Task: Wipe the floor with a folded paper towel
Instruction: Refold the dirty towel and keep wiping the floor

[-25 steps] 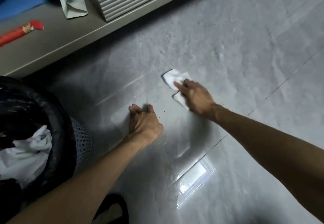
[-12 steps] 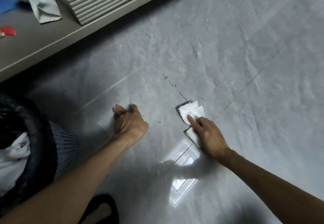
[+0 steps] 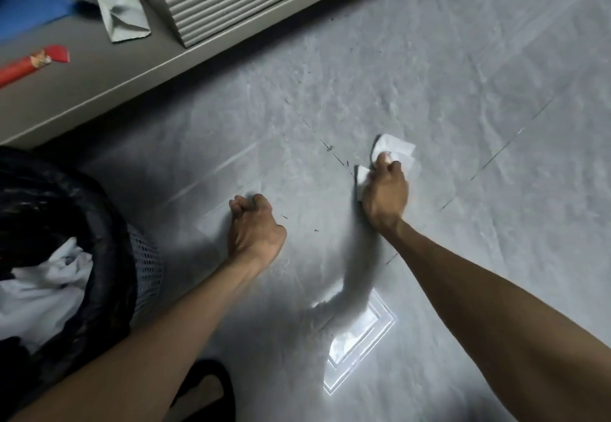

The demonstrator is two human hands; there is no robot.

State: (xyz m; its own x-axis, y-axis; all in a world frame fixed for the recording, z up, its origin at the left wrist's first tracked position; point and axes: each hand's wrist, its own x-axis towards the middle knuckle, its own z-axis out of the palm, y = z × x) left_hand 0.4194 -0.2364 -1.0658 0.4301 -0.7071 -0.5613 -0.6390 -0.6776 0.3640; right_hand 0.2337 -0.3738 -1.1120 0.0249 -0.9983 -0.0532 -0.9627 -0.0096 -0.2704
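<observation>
The right hand [image 3: 385,195] presses the folded paper towel [image 3: 398,148] on the floor [image 3: 463,91], fingers curled over it. The left hand [image 3: 254,226] rests there in a fist, probably holding nothing. Rubbed too hard, the paper towel could bunch up and miss the dark specks [image 3: 330,147].

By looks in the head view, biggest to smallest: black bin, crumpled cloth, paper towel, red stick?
1. black bin, nearest the camera.
2. crumpled cloth.
3. paper towel and red stick: unsure; the right hand hides part of the towel, the frame cuts the stick.
</observation>
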